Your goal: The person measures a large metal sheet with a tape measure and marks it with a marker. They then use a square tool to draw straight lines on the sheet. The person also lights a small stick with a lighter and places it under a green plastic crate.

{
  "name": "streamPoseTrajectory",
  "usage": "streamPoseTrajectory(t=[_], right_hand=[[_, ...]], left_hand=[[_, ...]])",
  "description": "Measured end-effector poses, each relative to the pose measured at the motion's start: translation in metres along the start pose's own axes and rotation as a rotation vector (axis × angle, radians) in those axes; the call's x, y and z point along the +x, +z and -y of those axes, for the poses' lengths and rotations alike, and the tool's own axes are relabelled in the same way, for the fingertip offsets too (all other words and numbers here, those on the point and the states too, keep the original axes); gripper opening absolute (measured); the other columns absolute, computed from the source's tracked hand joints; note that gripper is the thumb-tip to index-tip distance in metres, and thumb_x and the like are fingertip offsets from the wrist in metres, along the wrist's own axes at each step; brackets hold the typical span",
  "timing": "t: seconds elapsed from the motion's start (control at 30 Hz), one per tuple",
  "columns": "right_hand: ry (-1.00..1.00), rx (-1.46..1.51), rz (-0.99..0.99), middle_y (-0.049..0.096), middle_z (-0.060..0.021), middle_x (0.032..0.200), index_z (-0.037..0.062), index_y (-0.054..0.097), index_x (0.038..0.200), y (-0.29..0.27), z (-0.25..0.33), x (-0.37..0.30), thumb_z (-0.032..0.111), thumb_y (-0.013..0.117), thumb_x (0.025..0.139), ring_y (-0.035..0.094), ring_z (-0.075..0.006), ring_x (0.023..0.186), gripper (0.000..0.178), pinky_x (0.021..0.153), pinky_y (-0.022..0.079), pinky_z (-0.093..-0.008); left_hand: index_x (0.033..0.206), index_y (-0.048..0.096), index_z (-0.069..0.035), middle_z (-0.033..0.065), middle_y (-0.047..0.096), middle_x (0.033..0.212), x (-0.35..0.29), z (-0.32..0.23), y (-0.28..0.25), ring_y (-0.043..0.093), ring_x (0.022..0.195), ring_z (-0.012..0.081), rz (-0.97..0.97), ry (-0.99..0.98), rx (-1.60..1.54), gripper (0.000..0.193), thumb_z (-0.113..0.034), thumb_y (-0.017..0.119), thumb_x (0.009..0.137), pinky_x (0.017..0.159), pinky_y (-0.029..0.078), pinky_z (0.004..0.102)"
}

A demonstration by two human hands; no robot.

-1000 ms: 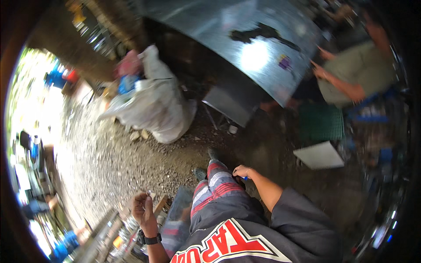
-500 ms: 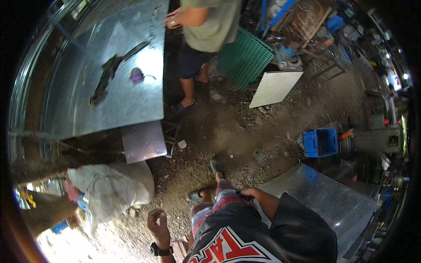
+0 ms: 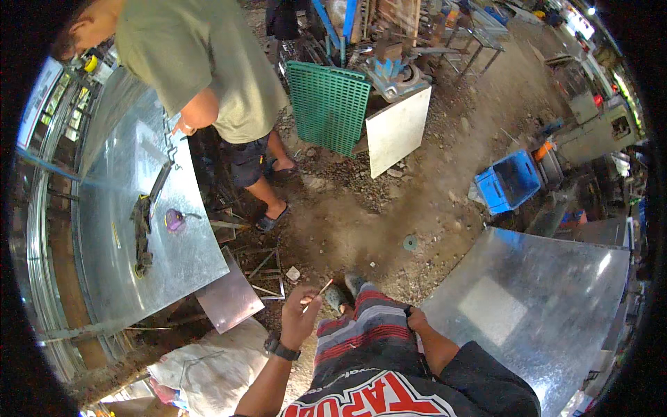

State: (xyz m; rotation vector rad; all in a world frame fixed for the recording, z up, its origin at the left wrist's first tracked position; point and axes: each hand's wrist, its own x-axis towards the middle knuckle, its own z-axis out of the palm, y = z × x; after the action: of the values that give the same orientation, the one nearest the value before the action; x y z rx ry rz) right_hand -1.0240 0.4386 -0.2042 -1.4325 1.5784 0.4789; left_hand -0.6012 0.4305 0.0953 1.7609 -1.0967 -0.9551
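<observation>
My left hand (image 3: 300, 316), wearing a dark wristwatch (image 3: 281, 345), is raised in front of me. Its fingers pinch a thin, pale stick (image 3: 322, 290) that slants up to the right; its exact kind is unclear. At the right side of my striped shorts (image 3: 361, 323), my right hand (image 3: 417, 320) is closed by a small dark edge, and what it grips is hidden. To the left a large shiny metal sheet (image 3: 167, 267) lies as a work surface, bearing a dark cloth-like strip (image 3: 142, 233) and a purple roundish item (image 3: 174, 220). Both hands are apart from this sheet.
A person in an olive shirt (image 3: 208, 62) bends over the sheet's far end. Ahead stand a green perforated panel (image 3: 326, 108) and a white board (image 3: 397, 131). Right are a blue crate (image 3: 508, 182) and another metal sheet (image 3: 556, 306). A whitish sack (image 3: 208, 368) lies lower left.
My left hand has risen and moved right, and the stick now shows in it. The view has swung left, and the other person now leans over the metal sheet.
</observation>
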Motion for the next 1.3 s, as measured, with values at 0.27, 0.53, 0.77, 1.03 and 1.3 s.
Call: streamPoseTrajectory(t=[0.27,0.53,0.77,1.03,1.3], right_hand=[[-0.067,0.401,-0.269,0.072,-0.0281,0.115,0.0022,0.069,0.117,-0.001,-0.034,0.01,0.022,0.068,0.089,0.067,-0.049,0.109,0.034,0.094,0.054,-0.0528],[0.108,0.583,-0.262,0.072,-0.0266,0.113,-0.0005,0.066,0.115,-0.155,0.033,0.074,0.026,0.065,0.095,0.069,-0.0479,0.104,0.033,0.089,0.056,-0.0535],[0.191,0.062,-0.285,0.074,-0.0244,0.112,0.0023,0.066,0.121,-0.191,-0.047,0.168,0.023,0.066,0.091,0.07,-0.0449,0.106,0.036,0.09,0.056,-0.0539],[0.176,-0.216,0.067,0.077,-0.021,0.099,0.0036,0.078,0.103,-0.327,0.049,0.183,0.023,0.072,0.083,0.074,-0.0429,0.097,0.029,0.086,0.059,-0.0561],[-0.658,0.571,-0.427,0.073,-0.0178,0.093,0.0084,0.06,0.141,-0.558,0.34,0.236,0.023,0.075,0.094,0.073,-0.0314,0.086,0.051,0.08,0.058,-0.0462]], left_hand=[[0.112,0.067,-0.002,0.007,0.072,0.094,0.12,-0.015,0.072,0.066,0.086,0.0155,0.03,0.007,-0.103,0.022,-0.02,0.072,0.1,0.076,0.052,0.0336],[0.112,0.069,-0.002,0.0081,0.072,0.094,0.282,-0.038,0.145,0.066,0.085,0.0174,-0.15,-0.107,-0.046,0.026,-0.023,0.073,0.097,0.08,0.054,0.0365],[0.109,0.067,0.0,0.0071,0.071,0.095,0.386,-0.048,0.203,0.065,0.087,0.0172,-0.306,-0.241,-0.212,0.02,-0.016,0.072,0.097,0.079,0.053,0.0351],[0.108,0.064,-0.002,0.0061,0.067,0.094,0.478,-0.074,0.228,0.065,0.087,0.0169,-0.308,-0.043,-0.087,0.015,-0.013,0.069,0.1,0.08,0.054,0.0344],[0.118,0.062,-0.003,0.0108,0.07,0.106,0.584,-0.149,0.296,0.069,0.094,0.0208,0.009,0.175,-0.208,0.02,-0.017,0.067,0.104,0.087,0.058,0.0365]])
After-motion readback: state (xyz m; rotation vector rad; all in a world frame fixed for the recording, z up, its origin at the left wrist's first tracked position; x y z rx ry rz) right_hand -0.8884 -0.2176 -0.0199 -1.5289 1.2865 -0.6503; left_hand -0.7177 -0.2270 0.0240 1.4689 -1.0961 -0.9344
